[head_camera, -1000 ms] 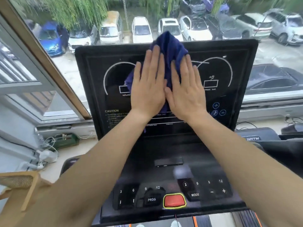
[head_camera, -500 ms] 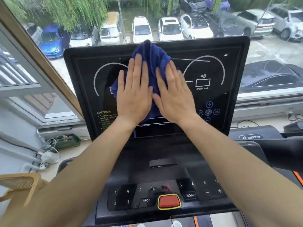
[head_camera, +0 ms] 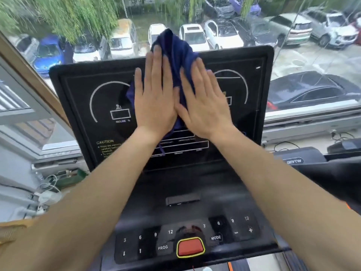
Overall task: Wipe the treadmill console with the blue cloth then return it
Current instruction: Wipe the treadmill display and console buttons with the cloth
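The black treadmill console [head_camera: 88, 90] tilts up in front of me, with white dial outlines and a CAUTION label on its display. The dark blue cloth [head_camera: 175, 55] is bunched on the upper middle of the display, and its top sticks up past the console's top edge. My left hand [head_camera: 154, 98] and my right hand [head_camera: 205, 106] lie flat side by side on the cloth, fingers straight, pressing it to the screen. A thin strand of the cloth hangs below my wrists.
Below the display is the button panel with a red stop button [head_camera: 190, 247], PROG and MODE keys. A window behind shows parked cars. Cables and a power strip [head_camera: 46, 194] lie on the sill at left. Another black machine [head_camera: 295, 160] stands at right.
Both hands have slid the cloth upward and slightly right across the display. The cloth now pokes well above the console's top edge.
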Tool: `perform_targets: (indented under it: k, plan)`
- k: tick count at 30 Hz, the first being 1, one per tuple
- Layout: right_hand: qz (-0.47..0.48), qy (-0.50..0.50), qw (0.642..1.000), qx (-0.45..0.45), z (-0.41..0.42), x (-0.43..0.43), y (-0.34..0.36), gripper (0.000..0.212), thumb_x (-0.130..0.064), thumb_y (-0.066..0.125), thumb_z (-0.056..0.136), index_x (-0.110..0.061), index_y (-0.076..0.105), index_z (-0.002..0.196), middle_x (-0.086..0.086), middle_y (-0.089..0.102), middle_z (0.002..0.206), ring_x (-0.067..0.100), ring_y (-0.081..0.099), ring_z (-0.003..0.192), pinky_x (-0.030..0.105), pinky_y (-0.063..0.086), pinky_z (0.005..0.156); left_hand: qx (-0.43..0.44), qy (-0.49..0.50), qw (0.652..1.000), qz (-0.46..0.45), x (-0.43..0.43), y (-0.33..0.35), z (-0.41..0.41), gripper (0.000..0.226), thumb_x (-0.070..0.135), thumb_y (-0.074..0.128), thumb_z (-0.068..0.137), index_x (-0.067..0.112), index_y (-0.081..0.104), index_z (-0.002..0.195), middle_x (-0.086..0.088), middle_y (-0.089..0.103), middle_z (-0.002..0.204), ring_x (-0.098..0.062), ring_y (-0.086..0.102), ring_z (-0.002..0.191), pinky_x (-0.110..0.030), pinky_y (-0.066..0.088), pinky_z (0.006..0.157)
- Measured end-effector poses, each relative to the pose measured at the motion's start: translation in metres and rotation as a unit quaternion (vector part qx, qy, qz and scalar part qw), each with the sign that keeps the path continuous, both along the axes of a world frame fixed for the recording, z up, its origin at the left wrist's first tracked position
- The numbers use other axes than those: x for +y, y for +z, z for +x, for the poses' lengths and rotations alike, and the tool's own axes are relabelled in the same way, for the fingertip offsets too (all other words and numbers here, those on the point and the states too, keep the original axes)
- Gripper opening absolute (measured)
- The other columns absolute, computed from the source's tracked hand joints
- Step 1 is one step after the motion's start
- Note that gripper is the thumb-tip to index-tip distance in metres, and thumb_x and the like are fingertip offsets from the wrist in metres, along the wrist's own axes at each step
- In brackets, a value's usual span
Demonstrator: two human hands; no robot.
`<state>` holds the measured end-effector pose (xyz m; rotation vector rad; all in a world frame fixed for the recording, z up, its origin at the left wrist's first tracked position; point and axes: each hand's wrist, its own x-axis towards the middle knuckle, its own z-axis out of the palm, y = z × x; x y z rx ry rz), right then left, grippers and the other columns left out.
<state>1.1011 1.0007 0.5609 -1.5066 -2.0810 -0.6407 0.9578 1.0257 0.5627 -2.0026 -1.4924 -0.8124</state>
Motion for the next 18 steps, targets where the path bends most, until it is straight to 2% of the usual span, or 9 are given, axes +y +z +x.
perform_targets:
  k: [2, 5, 9, 11, 14, 18]
  plan:
    - [-0.007, -0.036, 0.999, 0.016, 0.035, 0.0, 0.002, 0.075, -0.052, 0.028, 0.103, -0.001, 0.018, 0.158, 0.028, 0.012, 0.163, 0.036, 0.009, 0.153, 0.043, 0.003, 0.125, 0.028, -0.035, 0.999, 0.006, 0.006, 0.011, 0.03, 0.061, 0.033, 0.025, 0.107, 0.003, 0.012, 0.158, -0.016, 0.011, 0.166, -0.03, 0.011, 0.154, -0.046, 0.005, 0.123]
    - [-0.053, -0.082, 0.994, 0.055, 0.084, -0.021, -0.039, 0.075, -0.05, 0.029, 0.102, 0.001, 0.016, 0.156, 0.033, 0.013, 0.161, 0.04, 0.006, 0.151, 0.045, 0.001, 0.124, 0.105, -0.096, 0.99, 0.006, -0.006, -0.011, 0.086, 0.063, 0.033, 0.027, 0.107, 0.002, 0.008, 0.158, -0.015, 0.008, 0.167, -0.028, 0.01, 0.154, -0.044, 0.009, 0.123]
    - [-0.141, -0.066, 0.987, 0.026, 0.089, -0.073, -0.12, 0.076, -0.046, 0.042, 0.095, 0.011, 0.035, 0.144, 0.041, 0.028, 0.15, 0.051, 0.02, 0.142, 0.063, 0.025, 0.116, 0.178, -0.152, 0.972, -0.022, -0.055, -0.087, 0.076, 0.063, 0.033, 0.032, 0.106, 0.001, 0.014, 0.158, -0.012, 0.012, 0.167, -0.025, 0.018, 0.153, -0.041, 0.012, 0.123]
    - [-0.164, -0.019, 0.986, -0.031, 0.084, -0.081, -0.132, 0.075, -0.048, 0.042, 0.095, 0.008, 0.036, 0.144, 0.04, 0.032, 0.149, 0.051, 0.023, 0.143, 0.062, 0.026, 0.116, 0.203, -0.149, 0.968, -0.023, -0.065, -0.102, 0.05, 0.067, 0.034, 0.037, 0.104, 0.001, 0.014, 0.157, -0.013, 0.01, 0.166, -0.024, 0.022, 0.152, -0.042, 0.008, 0.123]
    - [-0.083, 0.029, 0.994, -0.059, 0.086, -0.046, -0.092, 0.072, -0.045, 0.042, 0.097, 0.006, 0.031, 0.147, 0.04, 0.034, 0.148, 0.048, 0.023, 0.143, 0.054, 0.016, 0.12, 0.183, -0.106, 0.977, 0.008, -0.035, -0.066, 0.04, 0.066, 0.034, 0.039, 0.102, 0.001, 0.02, 0.156, -0.014, 0.017, 0.165, -0.027, 0.025, 0.151, -0.045, 0.013, 0.121]
    - [-0.039, -0.049, 0.997, 0.052, 0.107, 0.002, -0.022, 0.071, -0.033, 0.045, 0.098, 0.007, 0.023, 0.153, 0.039, 0.018, 0.156, 0.048, 0.015, 0.148, 0.052, 0.013, 0.123, 0.11, -0.079, 0.991, 0.018, 0.001, -0.003, 0.09, 0.063, 0.031, 0.033, 0.105, 0.001, 0.016, 0.157, -0.014, 0.013, 0.166, -0.028, 0.015, 0.153, -0.045, 0.008, 0.123]
